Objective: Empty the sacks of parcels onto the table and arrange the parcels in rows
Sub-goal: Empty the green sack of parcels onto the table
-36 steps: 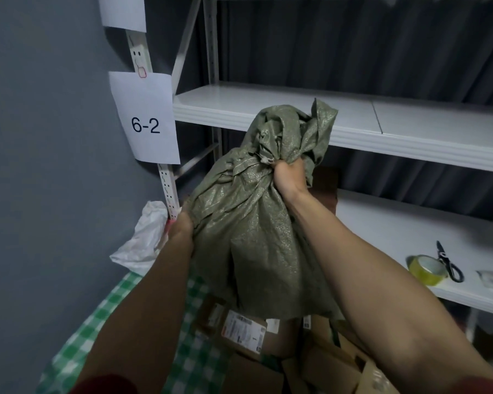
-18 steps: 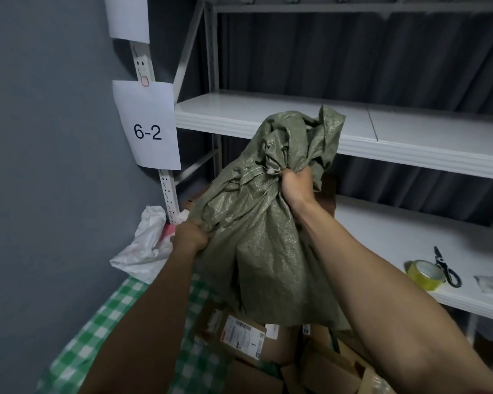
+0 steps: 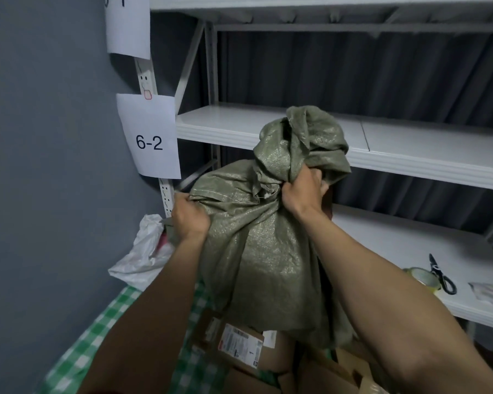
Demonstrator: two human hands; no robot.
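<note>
1. the right hand (image 3: 302, 191) grips a bunched fistful of the green woven sack (image 3: 262, 251), fingers curled tight round the gathered cloth; a crumpled knot of fabric stands above the fist.
2. the left hand (image 3: 190, 217) clutches the sack's left edge, lower than and to the left of the right fist, fingers wrapped round a stitched seam.
3. the sack hangs down from both grips, slack and creased, its open end reaching the parcels below.
4. below the hands, cardboard parcels (image 3: 239, 342) lie in a heap on the green-checked tablecloth (image 3: 97, 331); the nearest one shows a printed label.
5. left of the left hand, a crumpled white plastic bag (image 3: 143, 257) sits by the wall, under a paper sign reading 6-2 (image 3: 148, 137).
6. right of and below the right forearm, a roll of yellow tape (image 3: 421, 278) and black scissors (image 3: 441, 274) lie touching on the white shelf (image 3: 396, 237).
</note>
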